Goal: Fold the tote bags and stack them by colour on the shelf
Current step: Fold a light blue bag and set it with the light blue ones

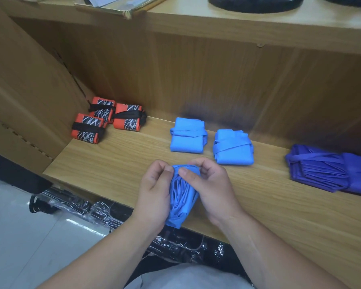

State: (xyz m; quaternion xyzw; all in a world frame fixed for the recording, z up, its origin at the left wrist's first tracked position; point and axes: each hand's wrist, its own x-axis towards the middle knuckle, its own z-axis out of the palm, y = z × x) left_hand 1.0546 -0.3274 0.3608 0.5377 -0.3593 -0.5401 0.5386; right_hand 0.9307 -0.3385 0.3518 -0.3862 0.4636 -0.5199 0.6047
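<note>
Bag (182, 198) at shelf (113, 163) front edge | left grip (154, 192), right grip (212, 188) pinching

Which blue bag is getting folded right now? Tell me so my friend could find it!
Find the long wooden shelf. At the middle of its front edge, the left hand and right hand grip a light blue bag. Unlike the two tied blue bundles lying behind it, this one is loose and crumpled, not a neat packet.

Bright, even light; soft focus; edges bowed; wrapping glares.
</note>
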